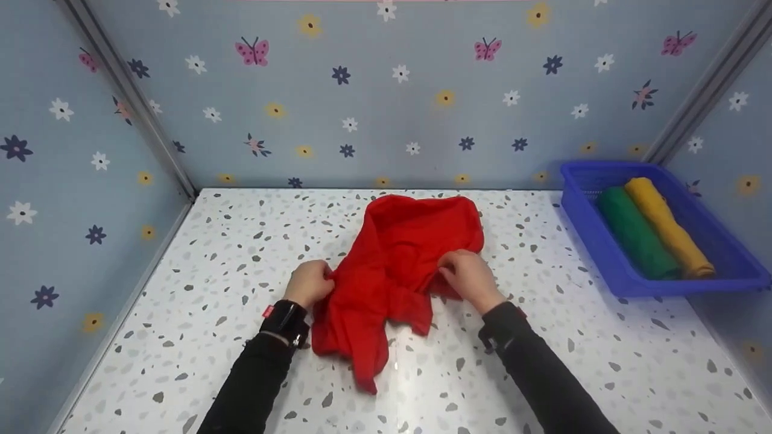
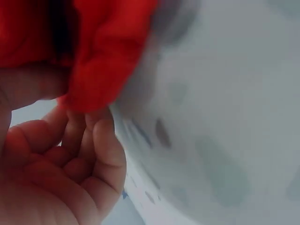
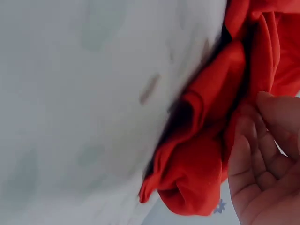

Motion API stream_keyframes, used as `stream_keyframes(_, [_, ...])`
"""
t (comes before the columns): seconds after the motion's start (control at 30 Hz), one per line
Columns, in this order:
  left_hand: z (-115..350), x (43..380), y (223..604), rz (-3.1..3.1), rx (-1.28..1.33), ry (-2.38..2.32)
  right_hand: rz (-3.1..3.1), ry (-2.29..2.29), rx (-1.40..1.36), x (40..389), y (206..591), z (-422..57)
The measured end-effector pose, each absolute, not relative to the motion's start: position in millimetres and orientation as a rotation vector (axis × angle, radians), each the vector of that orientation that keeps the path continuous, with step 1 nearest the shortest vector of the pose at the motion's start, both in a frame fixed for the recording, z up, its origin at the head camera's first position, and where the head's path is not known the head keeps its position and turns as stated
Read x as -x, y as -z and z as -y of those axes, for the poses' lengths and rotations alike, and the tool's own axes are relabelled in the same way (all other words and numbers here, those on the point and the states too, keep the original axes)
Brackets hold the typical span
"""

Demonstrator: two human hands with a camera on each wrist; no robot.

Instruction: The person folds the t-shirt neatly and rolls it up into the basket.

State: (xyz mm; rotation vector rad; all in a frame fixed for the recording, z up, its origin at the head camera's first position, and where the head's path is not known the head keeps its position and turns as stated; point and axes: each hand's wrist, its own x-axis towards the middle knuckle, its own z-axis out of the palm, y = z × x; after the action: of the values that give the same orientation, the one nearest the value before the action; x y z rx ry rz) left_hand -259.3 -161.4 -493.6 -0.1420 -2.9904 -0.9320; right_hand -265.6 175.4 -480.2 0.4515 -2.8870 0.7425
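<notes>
A crumpled red cloth garment (image 1: 368,283) lies in loose folds on the speckled white table; its exact kind cannot be told. My left hand (image 1: 309,283) pinches its left edge, and in the left wrist view the thumb and curled fingers (image 2: 105,145) of that hand close on a red fold (image 2: 105,70). On the other side my right hand (image 1: 470,277) pinches the cloth's right edge. The right wrist view shows the thumb and fingertips of the right hand (image 3: 272,154) meeting on a bunched red fold (image 3: 197,164).
At the right stands a blue plastic basket (image 1: 588,241) against the side panel. Inside it lie a rolled green cloth (image 1: 638,235) and a rolled yellow cloth (image 1: 669,229). Flower-patterned panels (image 1: 386,96) enclose the speckled table (image 1: 241,253) at the back and sides.
</notes>
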Motion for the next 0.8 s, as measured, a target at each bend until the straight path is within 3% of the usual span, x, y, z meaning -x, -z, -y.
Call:
stream_keyframes(0.57, [253, 249, 433, 2.566, -0.244, 1.086, 2.481, -0.882, -0.236, 267, 404, -277])
stream_keyframes(0.8, [255, 239, 426, 2.548, -0.172, 1.11, 2.43, -0.857, -0.258, 257, 397, -298])
